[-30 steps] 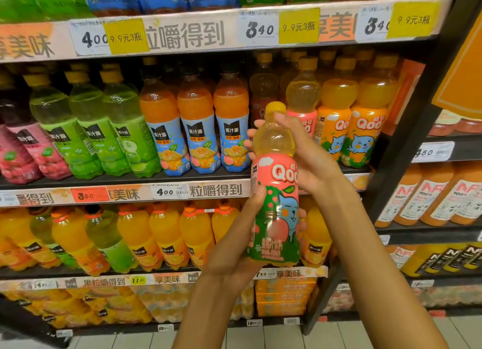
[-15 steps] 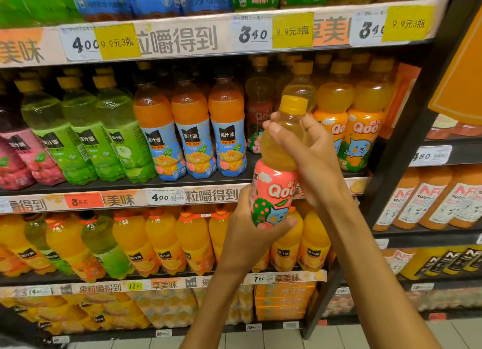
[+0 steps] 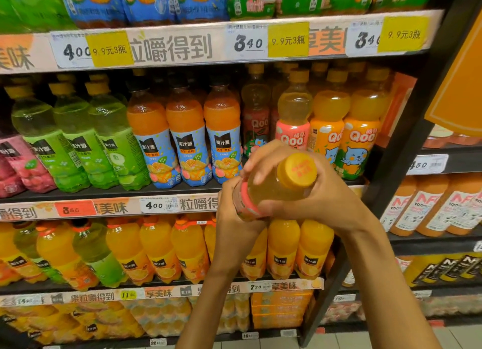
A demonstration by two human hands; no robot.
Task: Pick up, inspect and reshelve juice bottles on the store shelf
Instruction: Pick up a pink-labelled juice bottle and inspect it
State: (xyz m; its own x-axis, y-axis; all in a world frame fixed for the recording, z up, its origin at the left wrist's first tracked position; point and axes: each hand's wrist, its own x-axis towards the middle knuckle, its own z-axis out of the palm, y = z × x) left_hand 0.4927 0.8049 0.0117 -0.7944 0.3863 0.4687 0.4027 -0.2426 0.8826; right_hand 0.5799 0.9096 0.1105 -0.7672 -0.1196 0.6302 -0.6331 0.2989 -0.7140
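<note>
While inspection is in hand, left hand grips the label end and right hand wraps the neck of the juice bottle, tilted cap-forward before the shelf; reshelving likely requires righting it.

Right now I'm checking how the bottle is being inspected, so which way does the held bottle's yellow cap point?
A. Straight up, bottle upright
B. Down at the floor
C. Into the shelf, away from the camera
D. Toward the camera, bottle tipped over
D: the bottle is tipped so the round top of its yellow cap faces the camera, held between the left hand and right hand.
</note>
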